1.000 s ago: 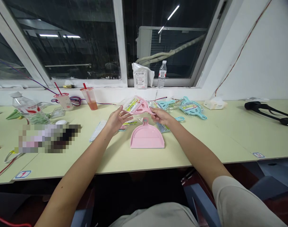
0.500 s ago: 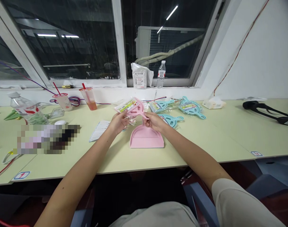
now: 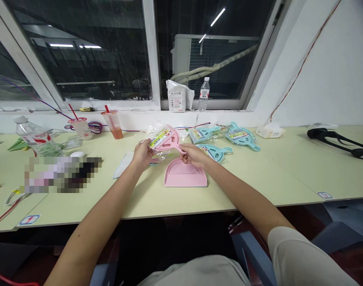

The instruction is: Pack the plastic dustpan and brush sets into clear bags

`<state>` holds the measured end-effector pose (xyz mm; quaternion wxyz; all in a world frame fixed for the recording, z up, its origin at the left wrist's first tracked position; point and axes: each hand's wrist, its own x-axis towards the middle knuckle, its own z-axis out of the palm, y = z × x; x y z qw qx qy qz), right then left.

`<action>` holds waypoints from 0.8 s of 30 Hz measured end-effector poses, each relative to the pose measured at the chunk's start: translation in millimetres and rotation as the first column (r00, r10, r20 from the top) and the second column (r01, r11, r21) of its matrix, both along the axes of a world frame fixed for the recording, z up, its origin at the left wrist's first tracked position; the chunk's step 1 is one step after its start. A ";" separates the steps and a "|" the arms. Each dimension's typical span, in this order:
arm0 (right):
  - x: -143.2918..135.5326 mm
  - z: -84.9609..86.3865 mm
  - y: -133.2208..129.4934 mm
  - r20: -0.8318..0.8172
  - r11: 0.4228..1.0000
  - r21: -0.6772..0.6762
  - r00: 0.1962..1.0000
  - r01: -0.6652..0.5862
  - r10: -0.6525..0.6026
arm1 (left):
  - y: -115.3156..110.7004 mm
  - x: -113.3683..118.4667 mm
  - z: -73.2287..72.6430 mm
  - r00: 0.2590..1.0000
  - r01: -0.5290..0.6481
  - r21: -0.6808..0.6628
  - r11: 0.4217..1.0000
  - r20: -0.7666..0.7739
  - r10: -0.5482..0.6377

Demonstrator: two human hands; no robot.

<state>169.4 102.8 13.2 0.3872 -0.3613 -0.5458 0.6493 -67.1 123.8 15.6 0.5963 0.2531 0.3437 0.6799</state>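
Observation:
A pink brush-and-dustpan set (image 3: 168,139) in clear wrap with a printed label is held above the table between both hands. My left hand (image 3: 143,154) grips its left edge at the wrap. The fingers of my right hand (image 3: 191,155) are closed on its handle end. Just below lies a pink dustpan (image 3: 186,176), its handle hidden behind my right hand. A brush with white bristles (image 3: 123,165) rests on the table, partly covered by my left hand and forearm. Several wrapped turquoise sets (image 3: 241,137) lie to the right.
Two cups with red straws (image 3: 113,125), a large bottle (image 3: 35,137) and a blurred patch are at the left. A tissue pack (image 3: 270,131) and black straps (image 3: 339,143) lie right. On the sill stand a white package (image 3: 177,97) and a bottle (image 3: 203,95).
The wrapped pink set has turned a little, its label tipping more towards me. My left hand has shifted slightly left and closed more on its edge.

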 end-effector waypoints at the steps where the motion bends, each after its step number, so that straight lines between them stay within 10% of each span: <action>1: 8.3 5.3 0.8 0.070 0.997 -0.014 0.995 -0.073 0.074 | 0.5 0.1 -0.5 0.999 -0.025 0.019 1.000 -0.027 0.025; 4: 46.6 22.9 11.4 0.279 0.954 -0.182 0.918 -0.237 0.281 | -0.6 1.5 -0.5 0.990 -0.033 0.026 0.999 -0.139 0.036; 8: 85.5 27.1 35.5 0.075 0.989 -0.114 0.993 0.097 -0.089 | -8.7 9.7 1.7 0.976 0.069 0.012 0.998 -0.207 -0.065; 24: 47.4 -0.4 32.6 -0.110 0.986 0.008 0.980 0.166 -0.164 | -20.2 25.4 -10.0 0.914 0.155 0.086 0.984 -0.391 -0.110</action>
